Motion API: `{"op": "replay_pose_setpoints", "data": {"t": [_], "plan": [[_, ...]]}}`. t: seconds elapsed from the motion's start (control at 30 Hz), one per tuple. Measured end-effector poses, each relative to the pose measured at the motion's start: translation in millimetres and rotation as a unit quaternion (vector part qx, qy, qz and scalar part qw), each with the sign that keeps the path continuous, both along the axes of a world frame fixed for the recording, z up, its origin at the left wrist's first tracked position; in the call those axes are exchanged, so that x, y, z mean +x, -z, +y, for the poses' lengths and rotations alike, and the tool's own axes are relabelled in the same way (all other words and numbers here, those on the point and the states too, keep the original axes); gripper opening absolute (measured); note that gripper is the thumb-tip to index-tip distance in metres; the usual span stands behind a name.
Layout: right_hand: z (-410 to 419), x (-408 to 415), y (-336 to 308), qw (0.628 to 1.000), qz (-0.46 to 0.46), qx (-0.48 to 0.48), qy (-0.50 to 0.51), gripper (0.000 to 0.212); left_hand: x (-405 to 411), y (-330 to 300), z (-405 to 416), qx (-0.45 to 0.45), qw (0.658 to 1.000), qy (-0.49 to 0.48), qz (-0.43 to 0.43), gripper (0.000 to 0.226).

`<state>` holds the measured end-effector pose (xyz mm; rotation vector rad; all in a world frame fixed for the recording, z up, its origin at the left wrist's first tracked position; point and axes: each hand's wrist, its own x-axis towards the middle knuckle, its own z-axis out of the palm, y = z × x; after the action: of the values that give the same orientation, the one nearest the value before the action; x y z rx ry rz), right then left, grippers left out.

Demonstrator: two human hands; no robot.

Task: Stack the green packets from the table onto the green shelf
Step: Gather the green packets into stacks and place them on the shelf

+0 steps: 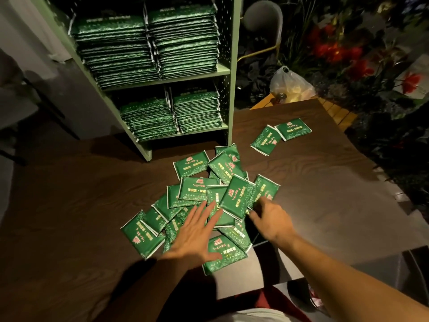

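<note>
The left hand [197, 235] lies spread, grip flat over the green packets [204, 205] heaped on the surface [81, 194]. The right hand [271, 219] reaches the heap's edge, its fingers curled at a packet [264, 191], though whether that grip pinches it cannot be told. Full stacks fill the green shelf [222, 70].

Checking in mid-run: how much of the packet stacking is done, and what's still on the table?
Done: the green shelf already holds four tall stacks on two levels. In hand: the left hand lies flat over the loose pile of packets, and the right hand reaches its fingers under the pile's right edge; nothing is lifted yet. Left: the whole pile, plus two stray packets farther back on the table.
</note>
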<state>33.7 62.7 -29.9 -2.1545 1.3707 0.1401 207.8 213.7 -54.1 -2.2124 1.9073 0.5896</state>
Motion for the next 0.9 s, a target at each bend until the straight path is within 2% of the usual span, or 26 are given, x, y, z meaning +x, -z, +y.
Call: {"op": "replay_pose_setpoints", "data": {"t": [0.1, 0.2, 0.33, 0.4, 0.53, 0.67, 0.77, 0.9], "plan": [[-0.7, 21.1, 1.2, 0.999, -0.021, 0.018, -0.047, 0.066, -8.8, -4.7, -3.9, -0.033, 0.998, -0.050, 0.025, 0.114], [5.6, 35.2, 6.0, 0.989, 0.033, -0.021, -0.143, 0.102, -16.0, -9.1, -6.2, -0.054, 0.991, -0.107, 0.053, 0.115], [11.7, 36.7, 15.8, 0.958, 0.074, -0.104, -0.256, 0.118, -19.7, -10.2, -2.1, -0.072, 0.965, -0.222, 0.117, 0.106], [14.1, 32.4, 21.8, 0.950, 0.056, -0.129, -0.277, 0.112, -23.2, -10.4, 0.8, -0.097, 0.950, -0.261, 0.141, 0.095], [18.6, 29.4, 29.1, 0.940, -0.006, -0.189, -0.285, 0.083, -21.8, -12.5, 0.1, -0.121, 0.918, -0.311, 0.216, 0.080], [27.6, 31.3, 30.6, 0.924, -0.030, -0.216, -0.313, 0.063, -9.1, -16.3, -11.1, -0.132, 0.841, -0.407, 0.331, 0.059], [34.5, 29.1, 29.0, 0.914, -0.074, -0.256, -0.307, 0.057, 2.0, -14.3, -20.5, -0.149, 0.797, -0.461, 0.361, 0.042], [47.0, 31.5, 25.1, 0.908, -0.097, -0.274, -0.300, 0.057, 11.9, -8.1, -20.9, -0.151, 0.756, -0.503, 0.391, 0.047]]}}
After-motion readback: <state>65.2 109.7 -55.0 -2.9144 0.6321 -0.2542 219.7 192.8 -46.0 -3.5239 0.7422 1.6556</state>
